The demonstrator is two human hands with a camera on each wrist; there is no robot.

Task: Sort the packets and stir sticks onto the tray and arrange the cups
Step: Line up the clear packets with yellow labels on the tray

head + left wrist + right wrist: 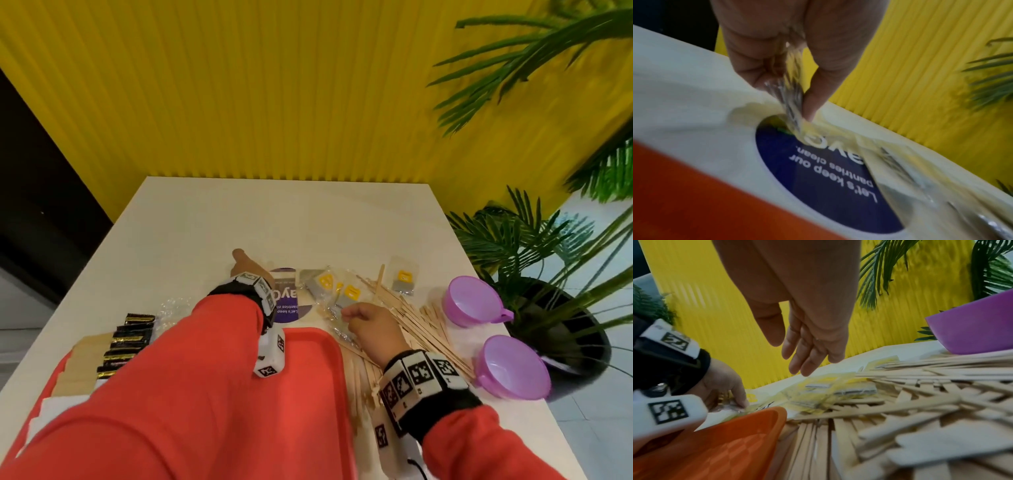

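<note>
Setting: office pantry / break area. Evidence: round blue sticker [818,175] on white tabletop [274,219] reading "Let's keep our pantries clean"; ribbed yellow wall panel [239,85] standing behind; potted palms [534,246] sitting at right; red serving tray [308,394] lying w/ beverage supplies.

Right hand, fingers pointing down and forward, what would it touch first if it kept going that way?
Probably the clear packets with yellow labels just below the right hand, lying beside the stir sticks; depth is unclear.

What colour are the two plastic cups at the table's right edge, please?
The two plastic cups are light purple, clearest in the head view.
</note>
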